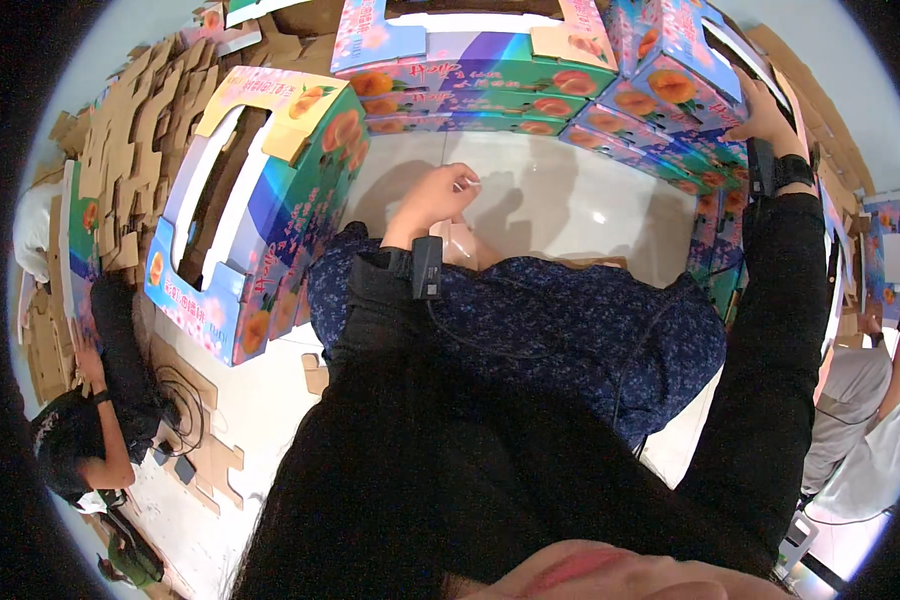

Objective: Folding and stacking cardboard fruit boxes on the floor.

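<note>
My right hand (pixel 767 112) is on the near corner of a blue fruit carton (pixel 665 88), printed with peaches and blossoms, at the upper right. Its thumb lies against the carton's side and its fingers curl over the top edge. In front of my knees, my left hand (pixel 430 205) is held above the pale floor with its fingers curled. A small whitish bit shows at those fingertips, too small to name. The carton nearest my left hand (pixel 300 205) stands to its left, with a long opening in its top.
More fruit cartons (pixel 480 75) are stacked ahead. Brown cardboard sheets (pixel 135 150) pile up at the far left. A person in black (pixel 85 440) sits at the left, near a coiled cable (pixel 182 405); another in light clothes (pixel 850 410) is at the right.
</note>
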